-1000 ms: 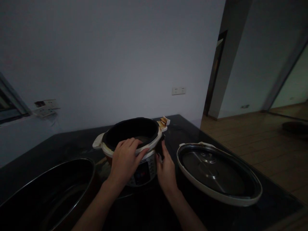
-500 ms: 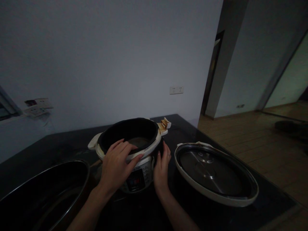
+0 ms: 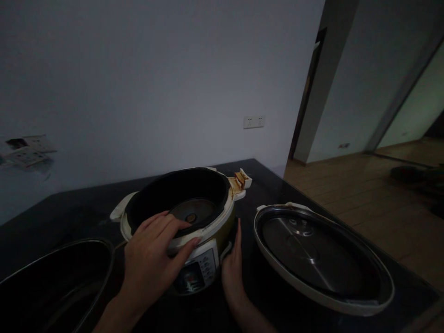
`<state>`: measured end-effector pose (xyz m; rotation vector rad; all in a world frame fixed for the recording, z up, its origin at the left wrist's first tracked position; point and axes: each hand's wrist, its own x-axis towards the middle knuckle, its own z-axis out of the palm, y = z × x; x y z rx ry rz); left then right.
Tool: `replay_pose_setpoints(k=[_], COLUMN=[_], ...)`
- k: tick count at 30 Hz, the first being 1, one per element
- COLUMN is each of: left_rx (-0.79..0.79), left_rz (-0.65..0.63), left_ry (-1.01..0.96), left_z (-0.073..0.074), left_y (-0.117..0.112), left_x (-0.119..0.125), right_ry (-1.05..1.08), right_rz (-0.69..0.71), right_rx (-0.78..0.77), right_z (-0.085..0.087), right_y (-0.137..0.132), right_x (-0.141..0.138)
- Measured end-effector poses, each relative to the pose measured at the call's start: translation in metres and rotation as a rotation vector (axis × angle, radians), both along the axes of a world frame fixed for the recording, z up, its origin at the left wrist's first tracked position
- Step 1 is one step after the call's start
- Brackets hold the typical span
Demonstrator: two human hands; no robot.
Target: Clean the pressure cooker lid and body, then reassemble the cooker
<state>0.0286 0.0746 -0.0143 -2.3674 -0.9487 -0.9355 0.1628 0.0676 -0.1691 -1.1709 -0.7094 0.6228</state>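
An open electric pressure cooker with a white rim and a front control panel stands on a dark countertop. Its pot cavity shows a heating plate at the bottom. My left hand lies over the cooker's near rim, fingers curled onto it. My right hand presses against the cooker's right side, fingers upright along its wall. The cooker's lid lies upside down on the counter just to the right.
A dark inner pot sits at the near left of the counter. Wall sockets are on the grey wall behind. A doorway and wooden floor open to the right, past the counter's edge.
The cooker has tilted and shifted toward me and to the left, its cavity now showing the heating plate. Both hands kept their places on it; the view moved closer.
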Motion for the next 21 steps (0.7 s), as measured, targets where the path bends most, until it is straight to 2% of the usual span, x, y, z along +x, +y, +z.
replay_pose_setpoints(k=[2,3,5,8,12,14,15,17,21], left_rx=[-0.018,-0.029,-0.041,-0.042,-0.011,0.013,0.022,0.026,-0.021], left_rz=[0.015,0.023,0.038,0.055,0.053,0.047,0.047,0.056,0.076], left_ry=[0.002,0.001,0.000,0.001,-0.005,-0.011,-0.013,-0.018,-0.037], left_z=[0.000,0.000,0.000,0.000,0.000,0.000,-0.001,-0.001,0.000], left_y=[0.000,-0.001,-0.001,-0.002,-0.001,0.000,0.001,0.001,0.000], left_x=[0.000,0.000,0.001,0.002,0.005,0.006,0.006,0.006,0.006], right_ry=[0.048,0.082,0.155,0.181,0.052,0.030,0.029,0.029,0.014], right_rz=[-0.030,-0.025,0.021,0.059,0.011,-0.010,-0.017,-0.025,-0.024], right_rx=[-0.099,-0.144,-0.213,-0.200,-0.024,0.001,0.008,0.007,-0.026], right_z=[-0.021,-0.027,-0.025,0.006,0.061,0.074,0.075,0.064,0.016], right_y=[-0.003,-0.004,-0.006,-0.005,0.007,0.018,0.025,0.039,0.049], right_x=[0.000,0.001,0.002,0.004,0.008,0.014,0.017,0.026,0.037])
